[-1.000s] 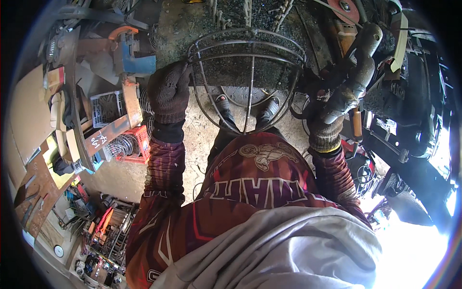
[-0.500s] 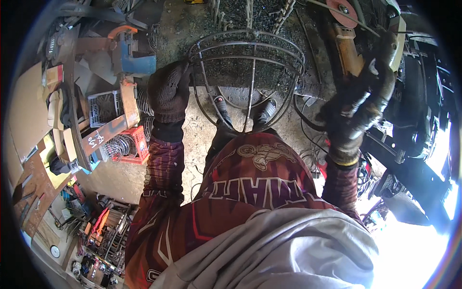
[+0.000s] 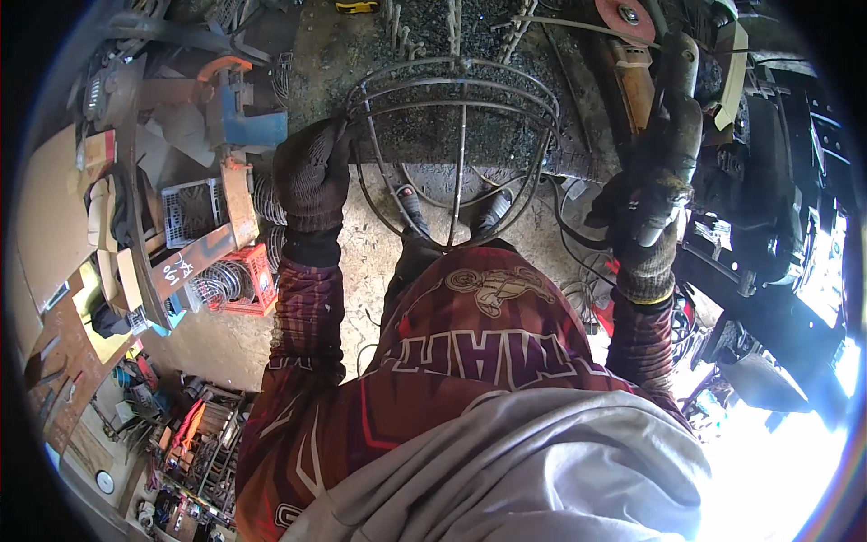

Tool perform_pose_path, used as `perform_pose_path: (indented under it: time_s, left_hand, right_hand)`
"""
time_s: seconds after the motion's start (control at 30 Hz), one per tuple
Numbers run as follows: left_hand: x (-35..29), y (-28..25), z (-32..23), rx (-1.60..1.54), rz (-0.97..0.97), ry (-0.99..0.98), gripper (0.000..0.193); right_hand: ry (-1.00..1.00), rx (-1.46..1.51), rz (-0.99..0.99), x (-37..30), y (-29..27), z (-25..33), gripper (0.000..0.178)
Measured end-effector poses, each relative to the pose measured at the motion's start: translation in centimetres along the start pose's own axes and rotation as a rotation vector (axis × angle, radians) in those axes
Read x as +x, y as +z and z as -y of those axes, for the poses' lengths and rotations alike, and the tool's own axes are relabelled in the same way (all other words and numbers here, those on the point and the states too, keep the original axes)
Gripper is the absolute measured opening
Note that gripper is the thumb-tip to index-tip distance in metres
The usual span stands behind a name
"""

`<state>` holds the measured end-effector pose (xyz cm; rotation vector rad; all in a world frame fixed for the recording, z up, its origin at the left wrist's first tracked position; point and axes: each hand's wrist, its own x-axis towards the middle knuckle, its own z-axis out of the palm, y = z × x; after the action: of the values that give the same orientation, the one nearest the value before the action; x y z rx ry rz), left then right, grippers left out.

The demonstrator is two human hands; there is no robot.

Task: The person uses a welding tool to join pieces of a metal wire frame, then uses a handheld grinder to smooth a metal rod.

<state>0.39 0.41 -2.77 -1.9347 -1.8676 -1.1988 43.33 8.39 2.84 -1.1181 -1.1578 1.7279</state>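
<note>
A round wire cage (image 3: 456,108) of bent steel rods rests against the dark workbench (image 3: 379,45) in front of me. My left hand (image 3: 312,176), in a dark knit glove, grips the cage's left rim. My right hand (image 3: 652,212), also gloved, is closed around the grey body of an angle grinder (image 3: 668,117) held upright to the right of the cage. The grinder's reddish disc (image 3: 625,14) sits at the top, apart from the cage wire.
Red wire baskets (image 3: 239,280) and a white crate (image 3: 191,210) stand on the floor at left beside a blue and orange machine (image 3: 239,108). Cables (image 3: 578,230) trail under the bench. Dark equipment (image 3: 768,262) crowds the right. Tool racks (image 3: 181,443) fill the lower left.
My right hand has lifted the grinder up and away to the right of the cage. The left hand has kept its hold on the cage rim.
</note>
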Motion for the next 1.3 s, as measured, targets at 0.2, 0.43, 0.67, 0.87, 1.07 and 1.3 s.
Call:
perform_pose_path:
  time_s: [0.2,0.43,0.67,0.87,1.07,1.3]
  left_hand:
    - [0.0,0.5,0.2,-0.028,-0.103,0.026,0.019]
    - [0.0,0.5,0.0,-0.067,-0.075,-0.076,0.020]
    - [0.3,0.5,0.1,-0.097,-0.041,-0.039,0.020]
    - [0.0,0.4,0.3,-0.086,0.012,0.026,0.019]
    - [-0.7,0.7,0.4,-0.138,0.055,-0.130,0.018]
    - [-0.4,0.7,0.9,-0.141,0.034,0.020,0.020]
  right_hand:
    - [0.069,0.069,-0.159,-0.7,-2.4,0.3,0.043]
    - [-0.086,0.036,-0.100,-0.2,-1.7,2.3,0.043]
    - [-0.077,0.030,-0.056,-1.6,-2.2,3.2,0.043]
    - [-0.054,0.175,-0.017,-1.2,-1.1,4.1,0.044]
    - [-0.055,-0.128,-0.013,-2.1,-2.2,4.5,0.037]
    - [-0.099,-0.139,-0.090,-2.3,-1.2,4.5,0.037]
